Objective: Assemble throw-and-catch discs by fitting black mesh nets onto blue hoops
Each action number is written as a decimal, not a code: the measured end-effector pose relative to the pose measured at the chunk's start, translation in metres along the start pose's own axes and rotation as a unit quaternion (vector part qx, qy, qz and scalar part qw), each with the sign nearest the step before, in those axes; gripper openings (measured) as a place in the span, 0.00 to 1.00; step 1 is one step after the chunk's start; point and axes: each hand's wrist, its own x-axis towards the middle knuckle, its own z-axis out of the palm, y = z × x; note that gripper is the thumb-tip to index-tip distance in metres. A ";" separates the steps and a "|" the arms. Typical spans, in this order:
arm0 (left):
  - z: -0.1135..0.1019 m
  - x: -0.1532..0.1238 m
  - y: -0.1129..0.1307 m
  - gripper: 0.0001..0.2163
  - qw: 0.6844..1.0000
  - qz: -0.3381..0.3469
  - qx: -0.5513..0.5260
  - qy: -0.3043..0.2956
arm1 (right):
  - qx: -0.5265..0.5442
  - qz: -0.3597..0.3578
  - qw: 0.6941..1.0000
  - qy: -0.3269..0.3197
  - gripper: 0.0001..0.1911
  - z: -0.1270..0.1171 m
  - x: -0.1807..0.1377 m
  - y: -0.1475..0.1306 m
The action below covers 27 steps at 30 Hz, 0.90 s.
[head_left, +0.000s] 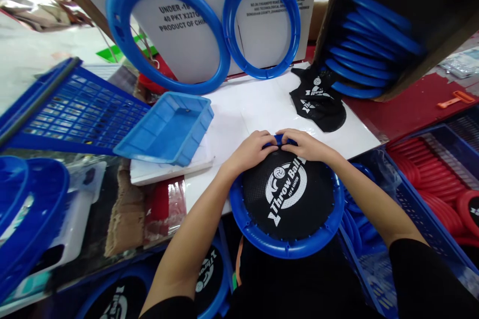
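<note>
In front of my body is a blue plastic ring (286, 249) with a black mesh disc (254, 184) printed "Throw Ball" stretched across it. My left hand (258, 148) grips the ring's far edge, fingers curled over the rim. Close beside it, my right hand (302, 144) is closed on the same edge, fingers bent at the mesh's border. The two hands nearly meet at the top of the ring. Loose black mesh pieces (325, 109) with white print lie on the white work surface (258, 102) beyond my right hand.
Two blue rings lean against a printed carton (209, 55) at the back. A tilted box holds stacked blue rings (362, 55). Left are a shallow blue tray (160, 127) and a blue basket (86, 109). Red discs (426, 164) fill a crate at right, near an orange tool (454, 100).
</note>
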 end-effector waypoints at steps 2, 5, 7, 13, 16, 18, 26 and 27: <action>0.000 0.001 0.001 0.08 1.000 -0.009 -0.025 0.016 | 0.026 0.013 1.000 0.002 0.05 -0.001 0.001 -0.001; 0.003 0.003 0.001 0.06 0.996 -0.029 -0.067 0.052 | 0.060 0.041 0.997 0.010 0.06 -0.003 0.003 0.001; 0.005 0.005 -0.001 0.05 0.992 -0.050 -0.096 0.069 | 0.080 0.058 0.995 0.014 0.06 -0.004 0.006 0.003; 0.001 0.011 -0.008 0.08 0.979 -0.122 -0.156 0.053 | 0.125 0.091 0.988 -0.010 0.08 -0.009 0.018 0.012; -0.003 0.013 -0.011 0.10 0.975 -0.134 -0.174 0.022 | 0.125 0.108 0.986 -0.011 0.07 -0.009 0.023 0.013; -0.004 0.014 -0.012 0.10 0.973 -0.133 -0.188 0.011 | 0.123 0.128 0.984 -0.008 0.06 -0.008 0.025 0.013; 0.002 0.011 -0.016 0.18 0.959 -0.153 -0.232 0.052 | 0.092 0.142 0.986 0.007 0.04 -0.005 0.028 0.016; 0.003 0.011 -0.016 0.17 0.959 -0.154 -0.232 0.054 | 0.088 0.142 0.986 0.005 0.04 -0.005 0.028 0.016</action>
